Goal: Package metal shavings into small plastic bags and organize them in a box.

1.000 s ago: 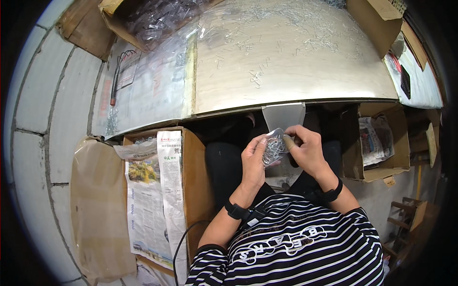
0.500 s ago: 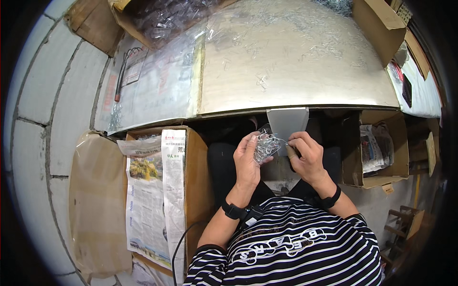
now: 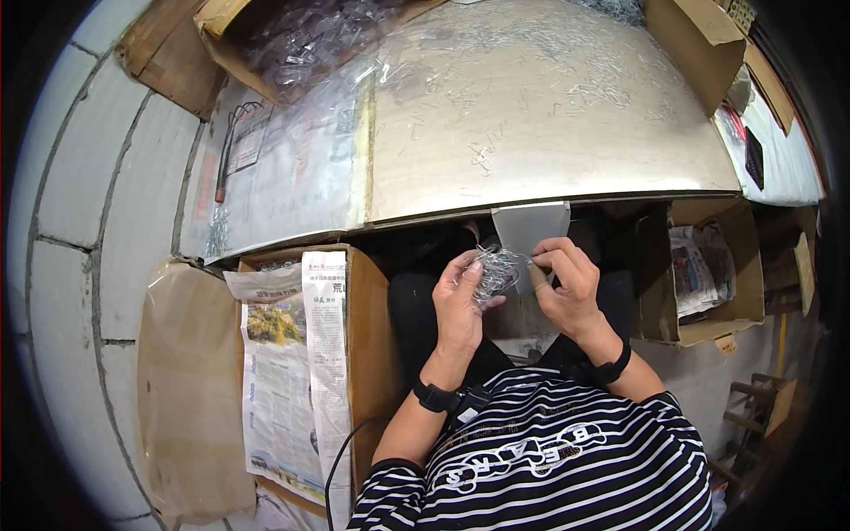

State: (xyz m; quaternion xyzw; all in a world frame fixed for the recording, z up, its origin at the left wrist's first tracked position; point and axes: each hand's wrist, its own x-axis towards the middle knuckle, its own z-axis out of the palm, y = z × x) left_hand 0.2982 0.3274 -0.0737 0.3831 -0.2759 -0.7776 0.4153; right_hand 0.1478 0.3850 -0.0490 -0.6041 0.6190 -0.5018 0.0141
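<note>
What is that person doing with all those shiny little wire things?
A person in a striped shirt sits at a metal-topped table. The left hand cups a tangled bunch of small shiny wire pieces, and the right hand pinches at the edge of that bunch. More of the same pieces lie scattered on the table, and a cardboard box with newspaper stands to the left.

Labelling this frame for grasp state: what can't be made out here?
Head view only:
- Small shiny bundle in the left hand: too small and glinting to tell what the pieces are or how many.
- Right hand fingertips: whether they pinch a piece of it is unclear, curled fingers hide the contact.
- Lap and floor below the hands: dark, hidden by the metal table edge.
- Clear bag contents in the cardboard box: blurred near the rim.
</note>
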